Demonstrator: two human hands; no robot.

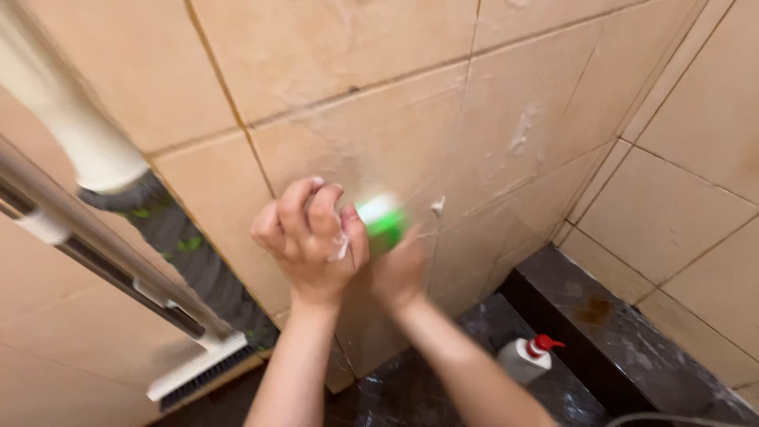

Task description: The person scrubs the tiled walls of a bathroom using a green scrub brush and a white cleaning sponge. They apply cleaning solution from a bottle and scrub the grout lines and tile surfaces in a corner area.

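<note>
The right hand [399, 269] is smeared by motion blur, so its fingers cannot be made out, and whether it is closed around the green and white scrubber [382, 221] or only pressed against it cannot be told. The scrubber itself is also blurred: a bright green body with a white upper part, held up against the beige wall tiles [379, 134] near the middle of the view, just right of the left hand [310, 237]. That left hand is curled shut into a loose fist with white foam between its fingers; nothing inside it can be seen. Both forearms are cut off by the near edge.

Down on the dark stone floor [624, 348], near right, lies a white spray bottle [524, 360] with a red trigger cap, partly hidden behind the right forearm; no label on it is legible. At left, a long-handled brush [198, 372] with a white head and dark bristles leans along the wall, its metal handle running out of frame.
</note>
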